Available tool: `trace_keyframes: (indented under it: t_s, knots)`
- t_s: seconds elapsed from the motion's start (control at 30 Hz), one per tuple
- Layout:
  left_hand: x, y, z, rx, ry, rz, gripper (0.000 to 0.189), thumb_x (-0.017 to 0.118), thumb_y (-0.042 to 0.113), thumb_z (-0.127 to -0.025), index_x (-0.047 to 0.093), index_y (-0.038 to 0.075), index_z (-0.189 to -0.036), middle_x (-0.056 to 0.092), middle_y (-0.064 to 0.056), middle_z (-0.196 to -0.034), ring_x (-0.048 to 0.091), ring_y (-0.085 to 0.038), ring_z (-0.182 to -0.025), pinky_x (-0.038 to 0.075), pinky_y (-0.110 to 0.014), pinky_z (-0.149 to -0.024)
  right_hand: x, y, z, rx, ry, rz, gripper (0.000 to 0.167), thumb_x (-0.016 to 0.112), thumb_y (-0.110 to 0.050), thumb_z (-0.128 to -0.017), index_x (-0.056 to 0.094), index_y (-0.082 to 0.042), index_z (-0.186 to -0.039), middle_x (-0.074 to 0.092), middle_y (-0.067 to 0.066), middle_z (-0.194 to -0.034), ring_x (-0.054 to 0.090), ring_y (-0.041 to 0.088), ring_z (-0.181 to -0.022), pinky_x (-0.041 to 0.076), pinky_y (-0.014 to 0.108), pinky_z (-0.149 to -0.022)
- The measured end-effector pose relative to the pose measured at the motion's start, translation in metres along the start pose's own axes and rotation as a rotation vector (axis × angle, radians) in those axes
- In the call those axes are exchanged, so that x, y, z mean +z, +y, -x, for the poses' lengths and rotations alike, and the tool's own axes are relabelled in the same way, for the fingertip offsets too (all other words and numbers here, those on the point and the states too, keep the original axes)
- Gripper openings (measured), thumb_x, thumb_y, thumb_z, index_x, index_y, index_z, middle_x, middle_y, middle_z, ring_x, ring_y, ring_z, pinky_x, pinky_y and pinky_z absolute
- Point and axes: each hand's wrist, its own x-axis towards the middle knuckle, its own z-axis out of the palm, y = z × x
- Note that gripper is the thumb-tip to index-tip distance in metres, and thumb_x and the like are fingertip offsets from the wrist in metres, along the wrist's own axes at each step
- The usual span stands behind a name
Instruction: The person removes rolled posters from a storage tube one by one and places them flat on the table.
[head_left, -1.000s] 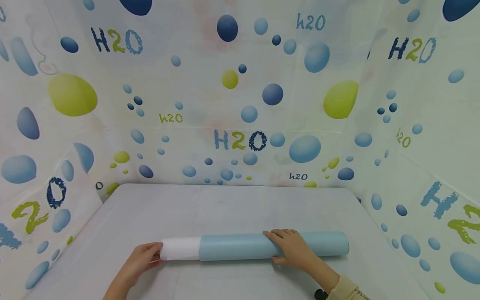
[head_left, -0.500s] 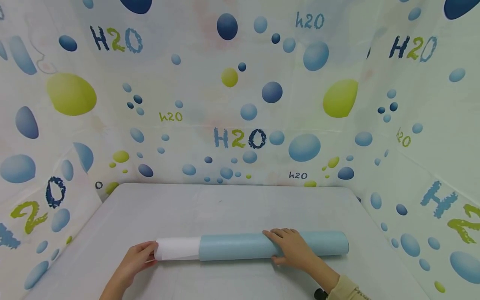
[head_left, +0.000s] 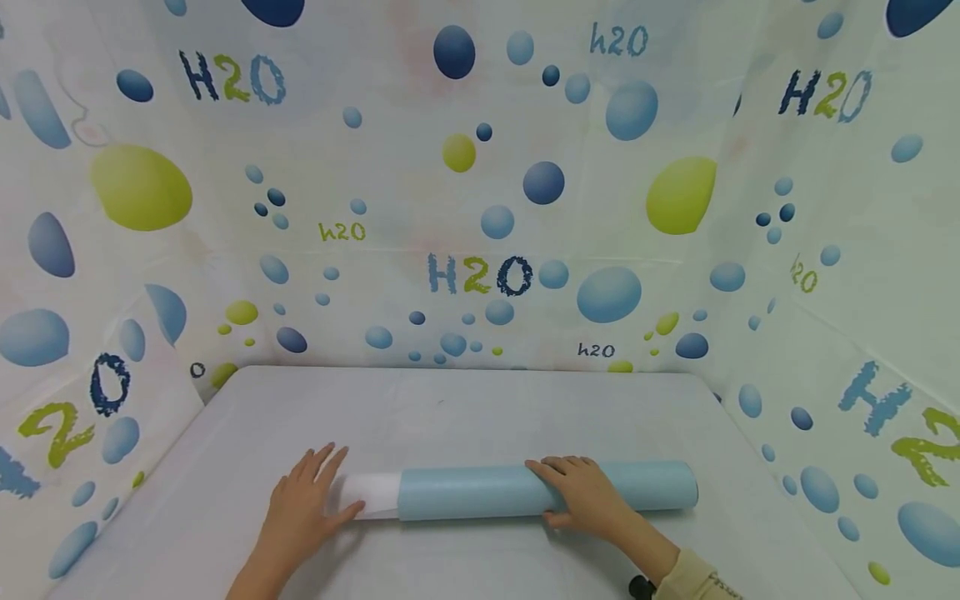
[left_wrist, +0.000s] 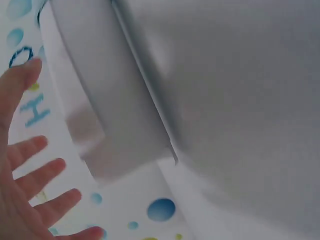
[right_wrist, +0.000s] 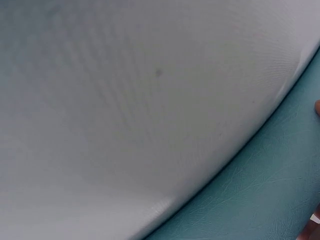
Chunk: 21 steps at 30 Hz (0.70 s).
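Left hand (head_left: 300,504): fingers and thumb spread, gripping nothing; left-wrist view shows a gap between it and the white roll (head_left: 378,485). White roll: juts from the left end of the blue roll (head_left: 476,493), both lying crosswise on the table (head_left: 450,417). A lengthwise edge shows on the white, probably a loose layer. Risk: unheld, it may slacken and widen; a pull at that edge alone could crease it or skew the layers. Blue roll: likely to turn if pushed off-axis. Right hand (head_left: 588,500): gripping the blue roll right of its middle, thumb on the near side. Risk: too light, the blue may slide or roll; too hard, it may dent or bind the white inside.
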Motion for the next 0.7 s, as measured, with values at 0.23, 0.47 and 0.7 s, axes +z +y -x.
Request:
trace_keyframes:
  t_s: [0.23, 0.47, 0.7]
  knots:
    - [0.015, 0.020, -0.008, 0.157, -0.088, -0.024, 0.098, 0.082, 0.048, -0.056, 0.039, 0.017, -0.138, 0.038, -0.010, -0.141, 0.032, -0.040, -0.127, 0.028, -0.071, -0.085, -0.001, 0.001, 0.000, -0.004, -0.018, -0.017, 0.072, 0.074, -0.042, -0.073, 0.045, -0.017, -0.134, 0.056, 0.005, -0.117, 0.055, 0.025, -0.101, 0.045, 0.047, -0.080]
    - [0.024, 0.031, -0.015, 0.198, -0.142, -0.024, 0.091, 0.084, 0.041, -0.055, 0.046, 0.014, -0.134, 0.044, -0.010, -0.135, 0.039, -0.039, -0.123, 0.027, -0.071, -0.086, -0.001, 0.000, 0.000, 0.008, -0.043, -0.014, 0.073, 0.072, -0.045, -0.073, 0.045, -0.018, -0.135, 0.055, 0.004, -0.119, 0.055, 0.025, -0.103, 0.045, 0.047, -0.082]
    - [0.031, 0.036, -0.014, 0.152, -0.219, -0.040, 0.082, 0.084, 0.034, -0.060, 0.048, 0.010, -0.130, 0.049, -0.011, -0.129, 0.045, -0.036, -0.117, 0.025, -0.073, -0.085, 0.000, 0.001, 0.000, 0.013, -0.043, -0.007, 0.073, 0.072, -0.045, -0.073, 0.045, -0.018, -0.135, 0.055, 0.004, -0.119, 0.055, 0.025, -0.103, 0.045, 0.047, -0.083]
